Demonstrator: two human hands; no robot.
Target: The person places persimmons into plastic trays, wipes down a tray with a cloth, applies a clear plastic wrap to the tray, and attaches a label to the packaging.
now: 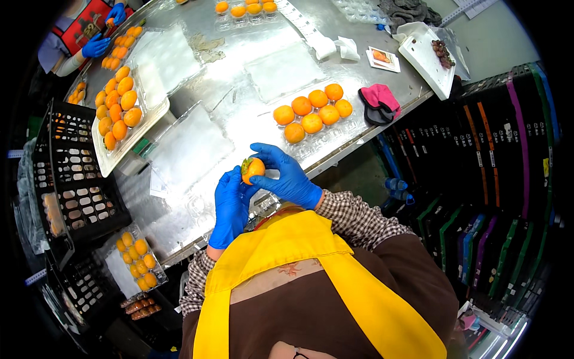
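Between my two blue-gloved hands is an orange persimmon (255,171) with its green calyx turned to the left. My left hand (231,200) closes on it from the left and below, and my right hand (287,176) curls round its right side with the thumb under it. Beyond my right hand, a clear plastic tray holds several persimmons (311,123) on the metal table (239,90). A sheet of clear film or flat packaging (191,143) lies to the left of the fruit.
A pink and grey cloth cap (379,103) and a white tray (431,60) sit at the right edge. To the left are trayed persimmons (119,102), a black crate (78,173) and another fruit tray (141,261). Black crates (478,149) stack at right. A co-worker's gloved hand (95,45) shows far left.
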